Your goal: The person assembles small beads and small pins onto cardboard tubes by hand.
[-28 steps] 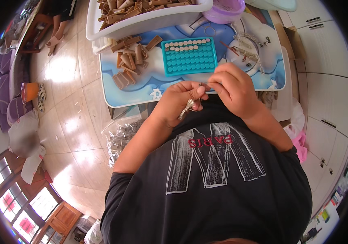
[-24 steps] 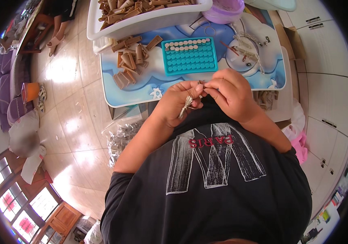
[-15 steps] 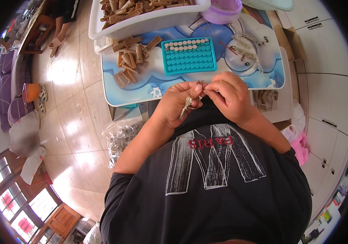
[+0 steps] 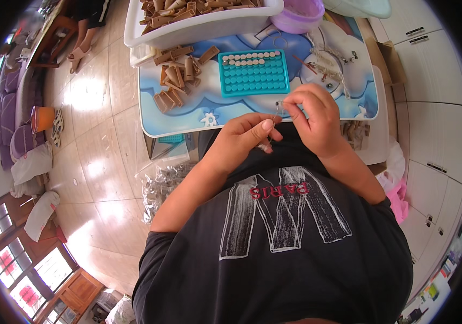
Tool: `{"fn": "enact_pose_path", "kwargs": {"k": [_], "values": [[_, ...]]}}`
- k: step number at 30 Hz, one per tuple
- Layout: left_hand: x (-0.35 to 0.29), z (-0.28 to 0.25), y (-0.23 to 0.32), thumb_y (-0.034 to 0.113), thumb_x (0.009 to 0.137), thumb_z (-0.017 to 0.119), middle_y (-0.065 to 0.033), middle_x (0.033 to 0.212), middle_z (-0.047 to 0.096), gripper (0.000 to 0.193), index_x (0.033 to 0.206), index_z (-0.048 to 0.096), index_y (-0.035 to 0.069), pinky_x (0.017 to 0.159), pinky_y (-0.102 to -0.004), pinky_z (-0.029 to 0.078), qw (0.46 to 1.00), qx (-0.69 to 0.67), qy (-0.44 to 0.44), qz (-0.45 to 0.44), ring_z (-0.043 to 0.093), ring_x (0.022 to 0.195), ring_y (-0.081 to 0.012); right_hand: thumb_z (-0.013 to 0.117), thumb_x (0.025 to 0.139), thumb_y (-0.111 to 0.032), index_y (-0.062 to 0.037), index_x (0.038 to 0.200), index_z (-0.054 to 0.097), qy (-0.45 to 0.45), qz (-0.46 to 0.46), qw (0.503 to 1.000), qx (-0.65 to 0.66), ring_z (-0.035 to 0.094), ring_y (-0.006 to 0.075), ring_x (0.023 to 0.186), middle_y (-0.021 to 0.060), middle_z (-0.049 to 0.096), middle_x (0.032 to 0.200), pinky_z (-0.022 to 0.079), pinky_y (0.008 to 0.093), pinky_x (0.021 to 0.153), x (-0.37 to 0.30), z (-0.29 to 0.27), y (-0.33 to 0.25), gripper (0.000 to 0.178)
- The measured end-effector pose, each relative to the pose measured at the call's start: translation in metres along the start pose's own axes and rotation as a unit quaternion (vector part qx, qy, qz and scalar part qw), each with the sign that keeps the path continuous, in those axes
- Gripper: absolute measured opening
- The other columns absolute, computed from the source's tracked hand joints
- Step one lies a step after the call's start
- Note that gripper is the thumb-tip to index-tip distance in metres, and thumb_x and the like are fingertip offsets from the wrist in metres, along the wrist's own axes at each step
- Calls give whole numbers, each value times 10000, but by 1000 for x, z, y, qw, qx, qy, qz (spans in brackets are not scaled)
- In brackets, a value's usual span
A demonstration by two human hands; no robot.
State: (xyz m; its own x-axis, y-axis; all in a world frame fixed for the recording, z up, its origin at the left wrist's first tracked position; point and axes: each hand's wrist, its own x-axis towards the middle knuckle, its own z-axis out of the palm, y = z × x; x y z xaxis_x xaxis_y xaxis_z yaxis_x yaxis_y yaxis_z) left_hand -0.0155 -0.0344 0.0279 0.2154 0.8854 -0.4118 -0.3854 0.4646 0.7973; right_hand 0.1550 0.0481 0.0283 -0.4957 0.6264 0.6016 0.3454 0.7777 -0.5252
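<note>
My left hand [image 4: 244, 139] is closed in a pinch at the table's near edge. A bit of pale cord [image 4: 266, 144] shows below its fingertips; most of what it holds is hidden. Up and to the right, my right hand [image 4: 316, 116] pinches a small shiny piece [image 4: 279, 105] with thin loops, which hangs just above the left fingertips. Its exact kind is too small to tell. Beyond the hands lies a teal tray [image 4: 254, 93] with round wells. White round pieces [image 4: 250, 56] fill its far row and part of the second.
Brown curved pieces [image 4: 174, 75] lie heaped left of the tray, and more fill a white bin [image 4: 209, 33] behind. A purple basket [image 4: 297, 21] stands at the back. Pale cords [image 4: 328, 67] and small metal parts lie at the right of the blue patterned table [image 4: 177, 125].
My right hand has drawn up and away from the left, and the shiny piece now shows between them. The pale cord bundle in my left hand has mostly gone out of sight.
</note>
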Motion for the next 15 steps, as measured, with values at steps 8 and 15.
{"fn": "enact_pose_path", "kwargs": {"k": [8, 15], "values": [[-2, -3, -14, 154, 871, 631, -25, 802, 626, 204, 974, 632, -22, 619, -202, 462, 996, 64, -69, 3, 552, 691, -67, 671, 729, -12, -40, 794, 566, 67, 52, 996, 14, 563, 263, 684, 81, 580, 764, 439, 337, 612, 4, 5, 12, 126], [-3, 3, -18, 113, 837, 660, 3, 763, 604, 120, 876, 644, 1, 564, -181, 409, 982, 173, -73, -31, 500, 638, -35, 665, 727, -5, -41, 792, 561, 59, 44, 997, 35, 550, 267, 682, 78, 578, 763, 425, 344, 613, -4, 16, 4, 127]]}}
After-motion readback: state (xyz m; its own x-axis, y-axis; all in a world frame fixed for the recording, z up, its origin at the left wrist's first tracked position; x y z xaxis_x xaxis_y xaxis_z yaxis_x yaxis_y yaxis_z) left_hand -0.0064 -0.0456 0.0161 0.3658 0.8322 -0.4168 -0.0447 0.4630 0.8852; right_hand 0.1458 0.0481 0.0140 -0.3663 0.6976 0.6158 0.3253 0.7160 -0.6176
